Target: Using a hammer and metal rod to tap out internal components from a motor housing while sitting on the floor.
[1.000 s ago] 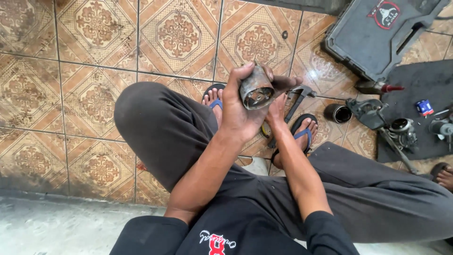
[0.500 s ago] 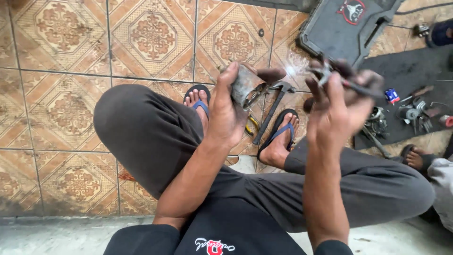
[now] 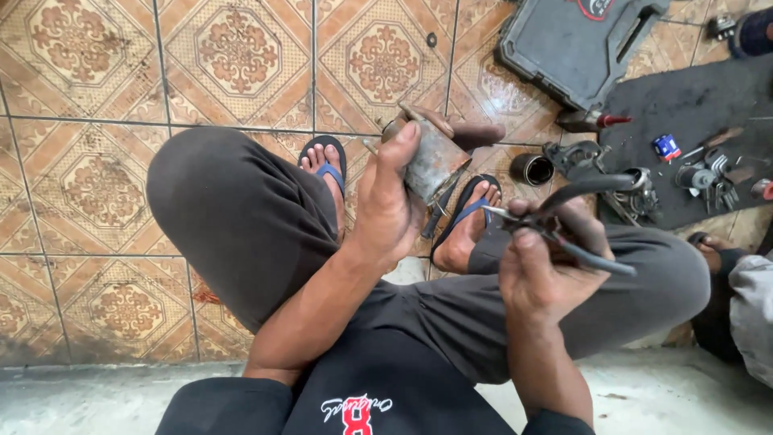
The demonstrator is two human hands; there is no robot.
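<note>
Metal cylinder (image 3: pixel 435 165) gripped in left hand (image 3: pixel 390 205); right hand (image 3: pixel 543 270) fingers clamp pliers (image 3: pixel 564 213); patterned tile floor (image 3: pixel 88 161).

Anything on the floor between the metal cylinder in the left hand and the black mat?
In the head view, a short black ring stands on the tiles between the metal cylinder and the black mat.
</note>
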